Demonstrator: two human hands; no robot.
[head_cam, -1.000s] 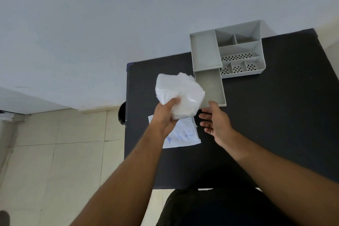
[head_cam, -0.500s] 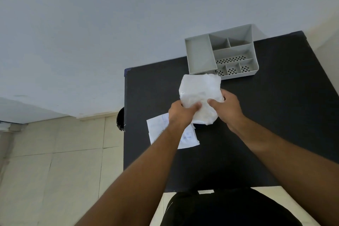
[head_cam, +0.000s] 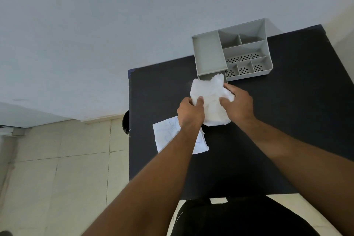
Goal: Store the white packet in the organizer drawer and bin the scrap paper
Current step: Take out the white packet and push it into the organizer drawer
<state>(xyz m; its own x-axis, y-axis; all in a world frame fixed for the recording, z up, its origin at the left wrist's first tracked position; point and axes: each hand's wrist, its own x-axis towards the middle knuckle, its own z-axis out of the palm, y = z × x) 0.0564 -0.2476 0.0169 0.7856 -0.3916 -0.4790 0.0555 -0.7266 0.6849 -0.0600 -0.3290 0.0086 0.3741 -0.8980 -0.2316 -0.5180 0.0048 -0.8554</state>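
I see both hands gripping the white packet [head_cam: 209,99] over the black desk [head_cam: 287,120]: left hand [head_cam: 190,114] pinching its left edge, right hand [head_cam: 238,104] its right. Its long axis runs from me toward the organizer [head_cam: 232,51], far end over the open drawer [head_cam: 206,77]. Scrap paper [head_cam: 168,134] lies under my left wrist.

No text can be read anywhere. The scrap paper [head_cam: 166,136], lying on the table just below the left hand's [head_cam: 189,114] grip and partly under that forearm, bears faint blue marks, perhaps handwriting or print, too small and blurred to make out.
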